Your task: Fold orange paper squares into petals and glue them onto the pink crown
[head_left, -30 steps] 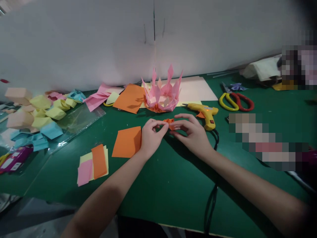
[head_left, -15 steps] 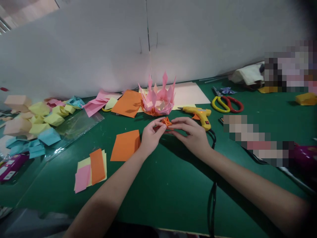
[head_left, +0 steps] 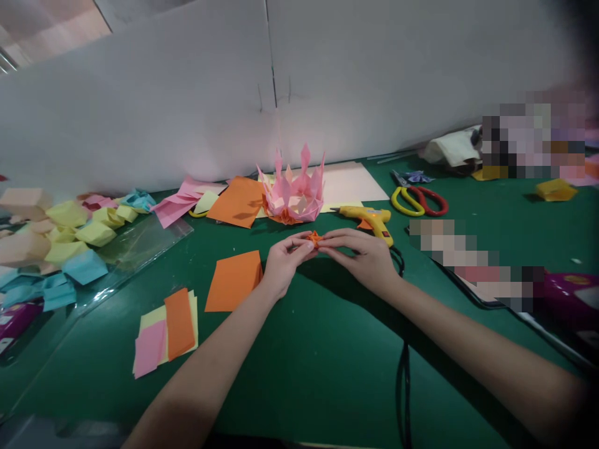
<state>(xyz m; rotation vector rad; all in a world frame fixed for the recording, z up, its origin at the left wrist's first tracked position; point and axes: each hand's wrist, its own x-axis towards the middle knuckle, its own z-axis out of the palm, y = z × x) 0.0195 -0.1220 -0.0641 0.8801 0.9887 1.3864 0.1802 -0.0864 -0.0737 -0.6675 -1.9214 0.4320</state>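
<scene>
Between my two hands is a small folded orange paper piece [head_left: 315, 239], partly covered by fingers. My left hand [head_left: 286, 262] pinches its left side with thumb and fingers. From the other side, my right hand [head_left: 367, 254] grips it at the fingertips. Just behind stands a pink folded-paper crown [head_left: 299, 193] with pointed tips and some orange at its base. A yellow glue gun [head_left: 369, 218] lies beyond my right hand, nozzle pointing left. Left of my left wrist rests a square orange sheet [head_left: 231, 284].
Small orange, pink and yellow paper pieces [head_left: 180, 324] lie at front left. Folded paper shapes [head_left: 70, 234] pile up at far left near a clear plastic sheet [head_left: 140, 249]. Scissors [head_left: 421, 201] and a phone-like device [head_left: 468, 268] are on the right. A black cord [head_left: 403, 386] crosses the table.
The orange piece has turned slightly between my fingers, and my right fingertips have drawn closer together on it. The whole view has shifted a little; the other things stay put.
</scene>
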